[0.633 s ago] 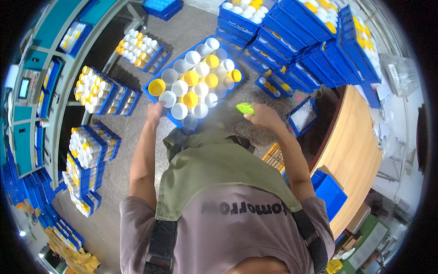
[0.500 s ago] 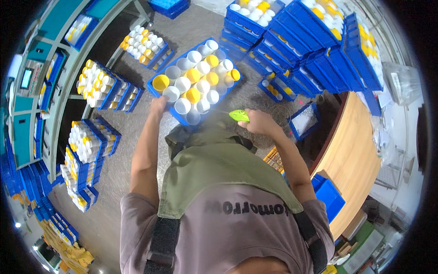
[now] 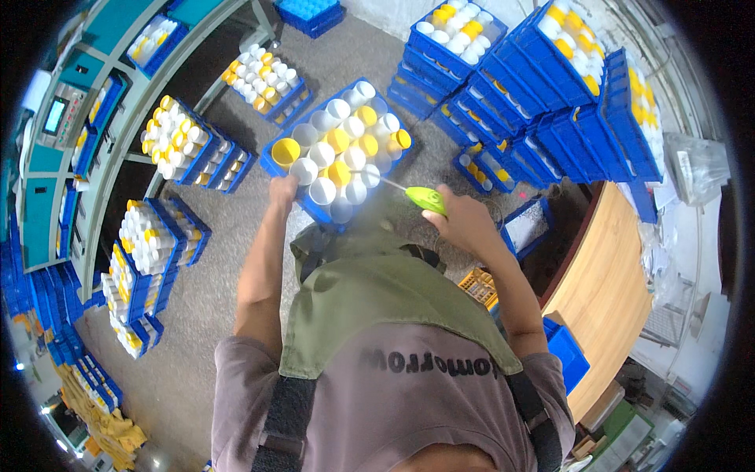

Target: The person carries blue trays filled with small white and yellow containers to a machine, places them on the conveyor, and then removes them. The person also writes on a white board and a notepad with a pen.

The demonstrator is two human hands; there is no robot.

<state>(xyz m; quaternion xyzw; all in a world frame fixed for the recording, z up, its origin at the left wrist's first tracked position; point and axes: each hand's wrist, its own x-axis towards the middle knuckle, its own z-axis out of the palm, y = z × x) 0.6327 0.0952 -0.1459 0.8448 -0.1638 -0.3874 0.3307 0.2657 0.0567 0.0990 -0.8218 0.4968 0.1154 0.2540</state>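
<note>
A blue plastic crate [image 3: 273,164] sits in front of me, filled with upright white and yellow cups [image 3: 322,154]. My left hand [image 3: 284,191] grips the crate's left side near its front corner, with the fingertips partly hidden. My right hand [image 3: 462,219] is closed round a lime-green handle [image 3: 425,201], just right of the crate. From this handled tool a thin metal rod [image 3: 392,185] points left, its tip over the cups at the crate's right front. I cannot tell exactly what kind of tool it is.
Stacked blue crates of cups [image 3: 503,86] rise at the far right, with more crate stacks [image 3: 189,149] on the left beside a teal machine [image 3: 43,197]. A wooden table [image 3: 602,291] curves along my right, holding a blue bin [image 3: 565,354]. An orange basket [image 3: 478,288] lies near my right arm.
The tool in my right hand has turned, and its rod now shows over the cups. My left hand keeps hold of the crate. The whole view has shifted slightly.
</note>
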